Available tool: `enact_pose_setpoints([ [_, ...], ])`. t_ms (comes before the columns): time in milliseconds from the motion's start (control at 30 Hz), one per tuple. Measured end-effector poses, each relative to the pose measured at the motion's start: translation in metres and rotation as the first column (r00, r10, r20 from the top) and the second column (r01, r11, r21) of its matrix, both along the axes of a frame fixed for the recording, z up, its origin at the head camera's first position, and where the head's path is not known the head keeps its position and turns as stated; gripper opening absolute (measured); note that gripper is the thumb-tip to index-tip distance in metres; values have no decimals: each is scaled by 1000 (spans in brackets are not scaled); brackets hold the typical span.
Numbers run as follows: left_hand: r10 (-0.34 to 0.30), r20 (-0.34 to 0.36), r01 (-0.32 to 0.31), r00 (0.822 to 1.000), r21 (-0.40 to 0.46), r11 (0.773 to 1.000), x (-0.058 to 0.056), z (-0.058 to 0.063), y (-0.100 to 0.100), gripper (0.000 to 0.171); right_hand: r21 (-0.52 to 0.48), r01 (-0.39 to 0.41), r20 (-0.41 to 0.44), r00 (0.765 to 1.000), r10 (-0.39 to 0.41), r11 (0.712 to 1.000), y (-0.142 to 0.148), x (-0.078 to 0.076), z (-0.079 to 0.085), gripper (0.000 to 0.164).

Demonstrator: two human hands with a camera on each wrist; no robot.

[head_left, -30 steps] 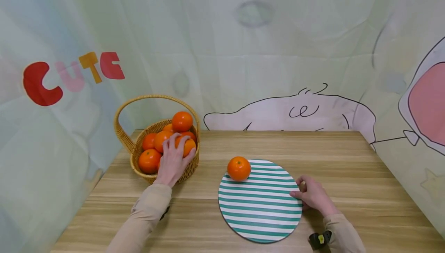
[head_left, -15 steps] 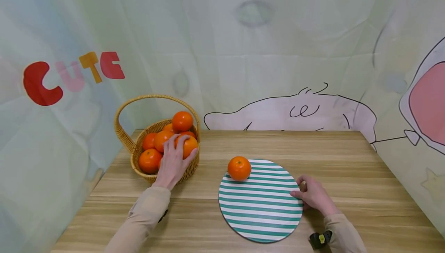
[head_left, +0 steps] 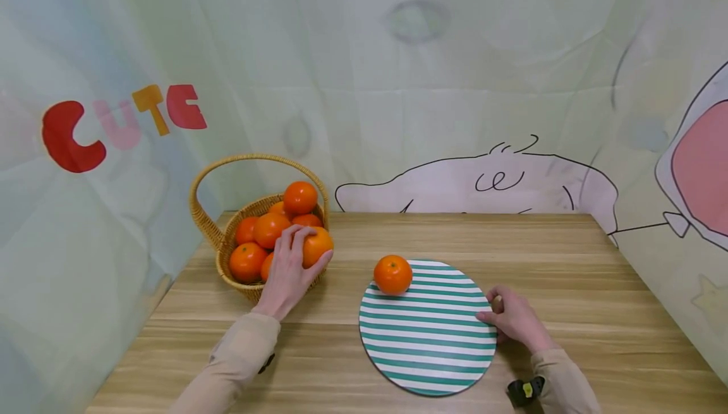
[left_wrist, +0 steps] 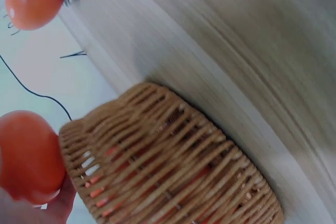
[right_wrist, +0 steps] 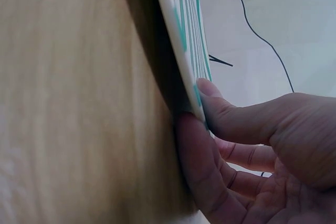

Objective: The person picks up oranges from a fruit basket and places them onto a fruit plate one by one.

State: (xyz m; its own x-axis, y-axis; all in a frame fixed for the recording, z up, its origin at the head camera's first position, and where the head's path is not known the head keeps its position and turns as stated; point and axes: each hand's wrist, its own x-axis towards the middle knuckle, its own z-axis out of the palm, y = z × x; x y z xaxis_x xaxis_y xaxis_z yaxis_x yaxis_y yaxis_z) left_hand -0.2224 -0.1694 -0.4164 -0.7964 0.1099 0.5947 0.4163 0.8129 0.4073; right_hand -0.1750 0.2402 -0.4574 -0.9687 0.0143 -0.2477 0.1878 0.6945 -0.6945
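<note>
My left hand [head_left: 288, 270] grips an orange [head_left: 318, 248] at the right rim of a wicker basket [head_left: 226, 275]. In the left wrist view that orange [left_wrist: 29, 156] shows beside the woven wall [left_wrist: 173, 156], above its rim. Several more oranges [head_left: 248, 262] are piled in the basket, some partly hidden by the hand. My right hand [head_left: 515, 319] pinches the right edge of a round board [head_left: 432, 338] with green and white stripes, thumb on top and a finger underneath, as the right wrist view shows. Another orange [head_left: 393, 275] sits on the board's far left edge.
Everything stands on a wood-grain table [head_left: 591, 287]. The basket's tall arched handle [head_left: 258, 157] rises over the fruit on the left. A printed curtain [head_left: 364, 85] hangs behind the table and along both sides.
My left hand has drawn its orange up and to the right, out over the basket's rim. The right hand keeps its hold on the board, which stays in place.
</note>
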Motion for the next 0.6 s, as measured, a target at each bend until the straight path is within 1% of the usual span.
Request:
enact_pose_setpoints([
  [267,-13,43,11,999,33,999,11,-5,11,48,-5,-1,-3,1000,1,1000,-1,0,1,37],
  [433,-21,29,20,999,36,999,16,-7,17,48,-2,-1,-4,1000,1,1000,0,0,0,36],
  [600,-56,6,56,998,33,998,22,-7,24,48,1,0,-10,1000,0,1000,0,0,-1,36],
])
